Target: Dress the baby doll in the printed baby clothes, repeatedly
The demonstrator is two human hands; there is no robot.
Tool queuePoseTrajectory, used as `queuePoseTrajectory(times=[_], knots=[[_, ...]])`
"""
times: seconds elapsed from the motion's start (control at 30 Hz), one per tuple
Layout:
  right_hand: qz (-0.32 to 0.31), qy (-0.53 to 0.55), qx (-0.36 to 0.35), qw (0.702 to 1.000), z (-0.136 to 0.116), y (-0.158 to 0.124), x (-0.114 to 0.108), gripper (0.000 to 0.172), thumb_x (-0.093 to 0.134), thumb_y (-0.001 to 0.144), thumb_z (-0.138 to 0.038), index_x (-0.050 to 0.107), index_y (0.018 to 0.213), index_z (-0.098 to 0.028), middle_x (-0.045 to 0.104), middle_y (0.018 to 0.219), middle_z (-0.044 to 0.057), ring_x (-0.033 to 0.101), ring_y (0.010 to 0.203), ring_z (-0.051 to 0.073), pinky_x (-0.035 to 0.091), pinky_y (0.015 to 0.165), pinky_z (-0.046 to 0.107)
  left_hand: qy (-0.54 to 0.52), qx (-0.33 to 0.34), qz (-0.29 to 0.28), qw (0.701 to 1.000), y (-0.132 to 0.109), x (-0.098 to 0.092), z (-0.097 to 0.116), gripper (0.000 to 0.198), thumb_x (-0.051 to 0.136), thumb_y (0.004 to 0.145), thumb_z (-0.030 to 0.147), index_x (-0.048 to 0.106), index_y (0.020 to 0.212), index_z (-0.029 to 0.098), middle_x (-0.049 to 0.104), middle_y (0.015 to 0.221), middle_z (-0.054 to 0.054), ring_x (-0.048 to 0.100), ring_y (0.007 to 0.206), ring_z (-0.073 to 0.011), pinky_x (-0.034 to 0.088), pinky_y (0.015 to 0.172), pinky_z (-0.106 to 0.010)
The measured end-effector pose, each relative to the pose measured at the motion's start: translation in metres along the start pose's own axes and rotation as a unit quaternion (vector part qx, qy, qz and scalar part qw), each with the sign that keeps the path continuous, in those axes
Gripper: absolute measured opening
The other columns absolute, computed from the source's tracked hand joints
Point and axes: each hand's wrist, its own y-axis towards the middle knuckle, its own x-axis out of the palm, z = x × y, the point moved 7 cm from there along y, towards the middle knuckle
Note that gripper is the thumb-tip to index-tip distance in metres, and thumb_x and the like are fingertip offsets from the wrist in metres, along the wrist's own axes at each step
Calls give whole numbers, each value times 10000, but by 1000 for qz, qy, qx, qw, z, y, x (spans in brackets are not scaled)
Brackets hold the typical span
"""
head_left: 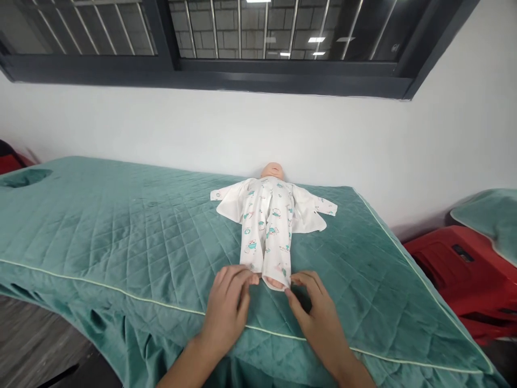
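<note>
A baby doll (272, 171) lies on its back with its head against the wall. It wears white printed trousers (273, 221), and an open white jacket (309, 207) spreads out at both sides with its sleeves stretched outward. At the hem of the left trouser leg, my left hand (230, 296) is closed, its fingertips bunched on the cuff. My right hand (315, 310) pinches the outer edge of the right cuff between thumb and forefinger. A bit of the doll's foot shows inside that right cuff; the other foot is hidden.
The doll lies on a bed with a green quilted cover (133, 231) with pale piping. A white wall (161, 124) rises behind it beneath a dark-framed window (291, 75). Red cases (464, 269) stand at the right, partly under another green cloth (490, 215).
</note>
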Motion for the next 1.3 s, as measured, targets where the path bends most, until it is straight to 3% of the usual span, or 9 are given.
queuePoseTrajectory(times=[0.23,0.43,0.53,0.73,0.83,0.93,1.03,1.17,1.3], knots=[[-81,-134,-106,982,-52,26,32,346,506,910,-95,554,1221,-238,632,1204,80,550,1160,271,357,1104,548,-48,-105,17,993,-1,5,-34,232,508,916,188,556,1141,220,621,1109,-77,592,1057,-232,508,912,-410],[-90,-206,-87,970,-47,47,57,266,471,940,-96,597,1144,-212,681,1076,66,578,1067,261,287,1129,585,-111,-133,-14,985,13,12,-44,106,498,905,171,583,947,218,626,930,-30,580,904,-198,480,810,-341],[-82,-193,-100,973,-45,50,57,227,465,939,-81,611,1044,-219,679,1019,42,581,1017,232,299,1126,556,-153,-140,-13,978,12,8,-44,115,468,937,213,578,903,213,603,895,-31,576,868,-189,466,795,-325],[-17,-93,-191,977,-65,47,35,200,491,905,-45,589,924,-218,651,957,21,574,970,189,335,1120,501,-202,-147,67,966,-3,-3,-51,92,461,953,216,552,947,209,570,941,-34,562,880,-171,454,811,-309],[-45,-60,-208,975,-67,42,32,229,477,906,-29,592,954,-221,650,946,23,575,970,189,361,1103,496,-199,-155,40,967,-10,-1,-55,70,483,928,188,549,934,212,576,934,-32,566,874,-176,462,811,-315],[-74,0,-184,980,-56,40,26,187,526,929,-95,598,1029,-236,656,986,34,583,1004,202,447,1012,443,-203,-145,-6,968,-11,-3,-59,106,490,907,158,560,958,219,597,981,-39,585,921,-184,481,843,-328],[-32,39,-135,990,-29,50,11,167,530,951,-160,595,1079,-245,655,1050,55,601,1015,208,506,904,388,-162,-129,-13,978,1,-9,-73,212,463,898,122,573,1046,225,621,1044,-50,596,986,-192,496,886,-349],[39,-62,-60,996,32,83,5,237,484,925,-143,601,1122,-205,642,1117,98,582,1089,251,491,965,446,12,-77,-22,997,43,-4,-96,345,458,896,130,592,1205,205,649,1201,-96,559,1174,-260,455,1042,-451],[8,-175,-42,984,75,117,27,392,438,878,-81,600,1233,-118,612,1275,166,515,1226,293,421,1084,497,83,-15,-78,993,89,25,-111,466,467,921,161,517,1384,138,555,1422,-142,424,1401,-275,349,1187,-442]])
